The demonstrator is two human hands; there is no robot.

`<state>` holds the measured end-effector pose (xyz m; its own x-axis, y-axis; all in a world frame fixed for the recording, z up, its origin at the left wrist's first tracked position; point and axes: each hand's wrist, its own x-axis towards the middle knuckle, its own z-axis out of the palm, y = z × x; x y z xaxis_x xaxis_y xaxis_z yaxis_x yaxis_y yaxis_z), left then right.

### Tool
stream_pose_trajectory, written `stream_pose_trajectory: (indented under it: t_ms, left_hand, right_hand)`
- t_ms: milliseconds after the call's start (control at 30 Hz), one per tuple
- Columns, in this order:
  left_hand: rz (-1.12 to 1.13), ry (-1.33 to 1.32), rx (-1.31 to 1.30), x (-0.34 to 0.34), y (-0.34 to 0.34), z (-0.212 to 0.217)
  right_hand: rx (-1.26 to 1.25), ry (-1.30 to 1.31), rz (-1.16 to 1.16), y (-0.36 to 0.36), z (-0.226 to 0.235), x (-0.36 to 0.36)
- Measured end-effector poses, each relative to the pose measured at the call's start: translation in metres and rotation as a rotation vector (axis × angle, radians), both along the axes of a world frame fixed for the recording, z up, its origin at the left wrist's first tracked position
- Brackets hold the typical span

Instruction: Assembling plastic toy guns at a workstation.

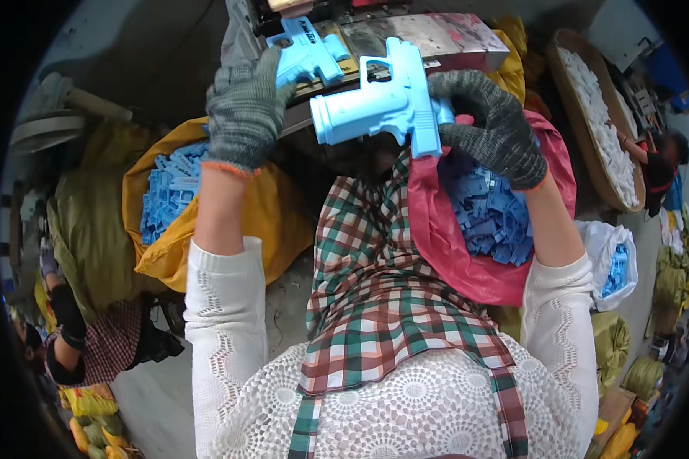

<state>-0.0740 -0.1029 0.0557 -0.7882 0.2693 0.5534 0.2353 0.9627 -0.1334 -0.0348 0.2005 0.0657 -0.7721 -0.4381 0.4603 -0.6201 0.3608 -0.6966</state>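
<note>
Head view: knit-gloved hands, right (488,126) gripping smooth blue plastic pistol (379,103), left (245,107) seemingly pinching another (308,53).

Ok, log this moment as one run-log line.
left hand: gloved, on blue toy pistol at press | right hand: gloved, holds second blue toy pistol | yellow sack, red sack: blue parts

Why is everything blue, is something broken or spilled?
Nothing stands out as broken or spilled. The right hand holds a whole blue toy pistol, and the left hand rests on another toy pistol on the machine bed. The blue parts stay inside the yellow sack and red sack.
</note>
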Motion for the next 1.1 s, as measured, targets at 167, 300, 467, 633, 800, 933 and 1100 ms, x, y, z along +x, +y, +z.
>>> stream_pose_trajectory:
  t_ms: [167, 300, 467, 633, 800, 933, 1100]
  left_hand:
    - [0.021, 0.216, 0.106, 0.052, -0.041, -0.053]
    - [0.529, 0.23, -0.032, 0.078, -0.117, -0.035]
    - [0.698, 0.026, -0.114, 0.111, -0.158, -0.036]
    - [0.295, -0.022, 0.091, 0.108, -0.127, -0.059]
    - [-0.092, -0.465, 0.439, 0.105, -0.074, -0.063]
    - [-0.198, -0.56, 0.461, 0.096, -0.042, -0.067]
    - [-0.241, -0.625, 0.413, 0.098, -0.024, -0.072]
  right_hand:
    - [-0.03, 0.025, 0.052, -0.026, -0.005, -0.035]
    - [0.092, 0.263, 0.136, -0.062, -0.007, -0.082]
    - [0.294, 0.369, 0.118, -0.081, -0.012, -0.122]
    - [0.491, 0.883, 0.114, -0.027, 0.003, -0.073]
    - [1.231, 0.37, 0.623, 0.066, -0.081, -0.06]
    - [1.471, -0.04, -0.247, 0.118, -0.179, -0.038]
    - [1.246, 0.412, -0.658, 0.135, -0.236, -0.026]
